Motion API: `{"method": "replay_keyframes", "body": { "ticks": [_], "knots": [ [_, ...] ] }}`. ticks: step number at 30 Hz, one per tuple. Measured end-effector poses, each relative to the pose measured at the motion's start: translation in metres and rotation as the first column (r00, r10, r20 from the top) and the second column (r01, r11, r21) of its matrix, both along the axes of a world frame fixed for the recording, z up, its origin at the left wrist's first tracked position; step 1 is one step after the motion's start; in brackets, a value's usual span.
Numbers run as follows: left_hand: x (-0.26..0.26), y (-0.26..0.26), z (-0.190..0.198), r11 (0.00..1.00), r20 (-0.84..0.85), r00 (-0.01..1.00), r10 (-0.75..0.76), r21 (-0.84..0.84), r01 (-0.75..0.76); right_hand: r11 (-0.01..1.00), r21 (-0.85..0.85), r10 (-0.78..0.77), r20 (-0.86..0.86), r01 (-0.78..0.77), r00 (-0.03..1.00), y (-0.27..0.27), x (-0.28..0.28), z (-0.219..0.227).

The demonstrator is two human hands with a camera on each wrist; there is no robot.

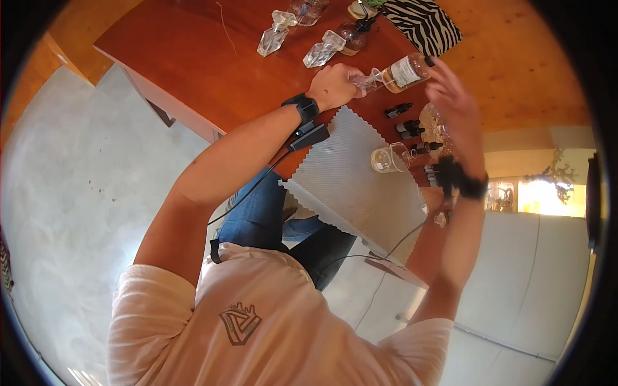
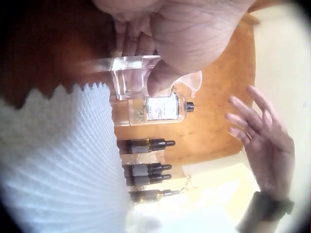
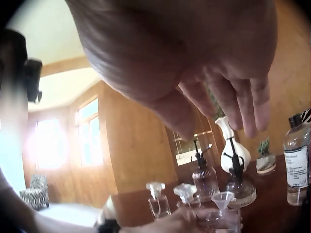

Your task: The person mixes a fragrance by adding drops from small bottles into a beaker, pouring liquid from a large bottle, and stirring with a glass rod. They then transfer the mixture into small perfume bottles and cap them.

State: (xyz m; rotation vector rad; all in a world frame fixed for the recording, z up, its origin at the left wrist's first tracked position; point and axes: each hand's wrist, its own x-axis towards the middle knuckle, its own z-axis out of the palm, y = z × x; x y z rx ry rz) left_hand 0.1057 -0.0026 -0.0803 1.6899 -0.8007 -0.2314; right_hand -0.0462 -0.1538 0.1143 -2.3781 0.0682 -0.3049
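Note:
My left hand (image 1: 331, 87) grips a small square clear glass bottle (image 2: 131, 77), thumb on its side. A clear plastic funnel (image 3: 223, 200) sits in the bottle's top. Beside it on the wooden table stands a labelled clear bottle (image 1: 404, 73) with a black cap, also seen in the left wrist view. My right hand (image 1: 454, 100) is raised near that bottle; the left wrist view shows the hand (image 2: 267, 143) apart from it, fingers spread and holding nothing. Several dark dropper bottles (image 2: 146, 145) stand in a row close by.
A ribbed pale mat (image 1: 347, 167) covers the table's near part, with a glass beaker (image 1: 390, 158) on it. Two glass bottles with faceted stoppers (image 1: 277, 33), dark-pump bottles (image 3: 205, 182), a white vase (image 3: 235, 158) and a zebra-patterned cloth (image 1: 425, 26) are beyond.

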Motion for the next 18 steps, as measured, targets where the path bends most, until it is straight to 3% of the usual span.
{"method": "replay_keyframes", "body": {
  "ticks": [3, 6, 11, 16, 18],
  "knots": [
    [0.000, -0.001, 0.003, 1.000, -0.001, 1.000, -0.002, 0.002, 0.002, 0.964, 0.247, -0.088, -0.035, 0.093, 0.996, -0.024, -0.059, -0.002],
    [0.000, 0.000, 0.004, 1.000, 0.009, 1.000, -0.014, 0.016, 0.014, 0.889, 0.391, -0.222, -0.091, 0.239, 0.971, -0.023, -0.103, -0.041],
    [-0.003, 0.005, 0.010, 0.999, -0.007, 0.999, -0.037, -0.002, 0.037, 0.734, 0.659, -0.122, -0.108, 0.162, 0.987, -0.011, -0.138, -0.109],
    [0.000, 0.002, 0.008, 0.997, 0.015, 0.997, -0.073, -0.004, 0.073, 0.674, 0.728, -0.116, -0.060, 0.123, 0.991, 0.024, -0.131, -0.128],
    [-0.007, 0.005, 0.014, 0.998, -0.025, 0.998, -0.066, 0.006, 0.066, 0.704, 0.700, -0.134, -0.034, 0.119, 0.990, 0.021, -0.124, -0.142]
  ]
}}
